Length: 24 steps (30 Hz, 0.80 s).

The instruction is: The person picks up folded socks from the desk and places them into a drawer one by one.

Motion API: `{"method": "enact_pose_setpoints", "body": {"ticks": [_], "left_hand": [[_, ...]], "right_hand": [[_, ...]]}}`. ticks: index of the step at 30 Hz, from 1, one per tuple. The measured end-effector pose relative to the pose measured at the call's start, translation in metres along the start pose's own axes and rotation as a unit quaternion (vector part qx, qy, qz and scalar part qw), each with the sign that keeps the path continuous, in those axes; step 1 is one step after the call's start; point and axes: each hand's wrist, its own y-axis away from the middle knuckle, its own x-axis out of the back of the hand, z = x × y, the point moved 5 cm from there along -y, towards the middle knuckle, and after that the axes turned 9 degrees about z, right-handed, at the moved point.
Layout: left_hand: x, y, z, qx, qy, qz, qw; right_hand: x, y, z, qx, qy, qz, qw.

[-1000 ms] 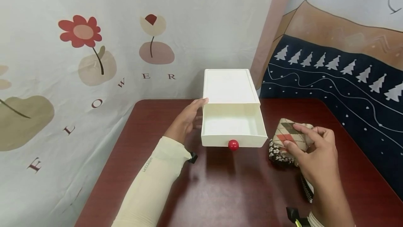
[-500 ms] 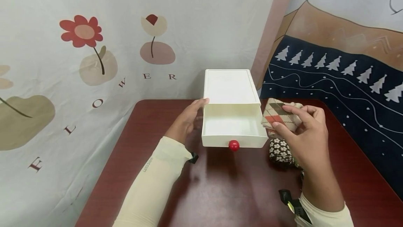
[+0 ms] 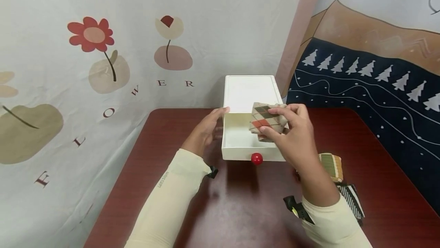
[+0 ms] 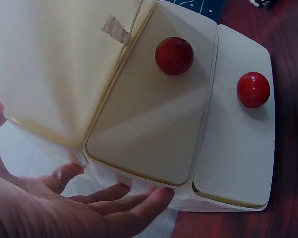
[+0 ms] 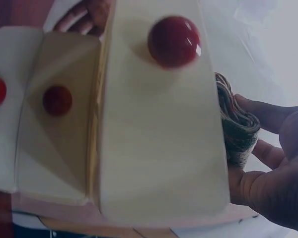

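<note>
A white drawer box (image 3: 245, 91) stands at the back of the dark red table (image 3: 240, 206). Its top drawer (image 3: 237, 153), with a red knob (image 3: 256, 159), is pulled out. My left hand (image 3: 220, 116) rests with straight fingers (image 4: 124, 196) against the box's left side. My right hand (image 3: 271, 120) pinches a folded argyle cloth (image 3: 261, 116) just above the drawer's inside. In the right wrist view the cloth (image 5: 237, 126) sits behind the drawer front, near its knob (image 5: 174, 40). Two lower drawer knobs (image 4: 174, 55) (image 4: 253, 89) show in the left wrist view.
A green striped folded cloth (image 3: 330, 166) and a black-and-white striped one (image 3: 350, 200) lie on the table to the right of the box, partly behind my right forearm. Fabric hangings with flowers and trees back the table on the left and right.
My right hand lifted the argyle cloth off the pile at the right and carried it left to above the pulled-out drawer. The left hand stayed against the box.
</note>
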Motion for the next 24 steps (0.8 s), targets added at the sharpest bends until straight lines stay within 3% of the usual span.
{"method": "enact_pose_setpoints", "body": {"ticks": [9,18,24], "left_hand": [[-0.001,0.000,0.000,0.002,0.000,-0.003,1.0000],[0.000,0.003,0.002,0.005,0.001,0.001,1.0000],[0.000,0.004,0.002,0.007,-0.001,-0.001,1.0000]], "right_hand": [[-0.038,-0.003,-0.012,0.014,0.031,-0.081,0.996],[-0.059,-0.003,-0.019,0.017,0.051,-0.115,0.992],[-0.069,-0.006,-0.018,-0.003,0.067,-0.141,0.988]]}}
